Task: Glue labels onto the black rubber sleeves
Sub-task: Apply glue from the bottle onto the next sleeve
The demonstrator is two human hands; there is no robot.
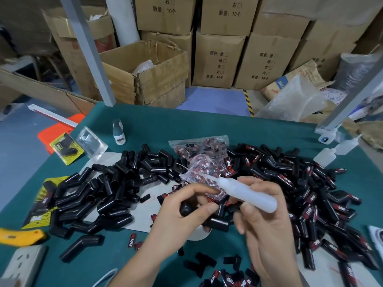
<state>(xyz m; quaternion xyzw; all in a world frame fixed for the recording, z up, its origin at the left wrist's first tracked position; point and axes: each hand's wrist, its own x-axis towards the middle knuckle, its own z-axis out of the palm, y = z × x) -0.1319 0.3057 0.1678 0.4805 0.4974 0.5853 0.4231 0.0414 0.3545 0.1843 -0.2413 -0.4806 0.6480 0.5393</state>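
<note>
Lying near the front edge of the green table (207, 129), loose red-and-black labels (226, 280) are partly cut off by the frame. Just beyond them, a bent black rubber sleeve (199, 214) is gripped in the curled fingers of the left hand (182, 212); much of it is hidden by that hand. A white glue bottle (246, 193) is clasped in the right hand (267, 220), its nozzle tilted up and to the left above the sleeve. Whether the nozzle touches anything cannot be told. Unlabelled sleeves (99, 195) are heaped to the left, labelled sleeves (310, 191) to the right. Between the heaps, farther back, clear bags of labels (199, 154) are seen. Cardboard boxes (217, 59) are stacked on the floor beyond the table.
</note>
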